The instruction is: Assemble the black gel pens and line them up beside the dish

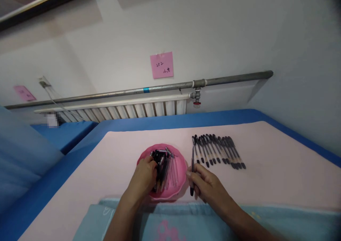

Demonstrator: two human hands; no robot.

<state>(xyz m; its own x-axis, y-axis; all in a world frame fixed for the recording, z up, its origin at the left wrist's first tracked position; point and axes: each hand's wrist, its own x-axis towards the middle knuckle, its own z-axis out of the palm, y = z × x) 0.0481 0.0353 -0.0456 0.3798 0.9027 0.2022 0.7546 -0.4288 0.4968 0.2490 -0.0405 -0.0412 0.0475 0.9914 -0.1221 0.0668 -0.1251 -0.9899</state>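
A pink plastic bowl (179,179) sits on the pink table surface (106,177) just ahead of me, filled with several black pen parts and clear barrels (166,164). My left hand (144,179) reaches into the bowl's left side, fingers curled among the parts; whether it grips one is hidden. My right hand (206,186) is to the right of the bowl, holding a black pen (192,170) upright between thumb and fingers. Beyond it, several assembled black pens (217,150) lie side by side in a neat row.
A blue border (170,122) rims the table. A light blue cloth with a pink print (165,221) lies along the near edge. A radiator (128,109) and a metal pipe (160,88) run along the wall, with a pink note (161,65) above.
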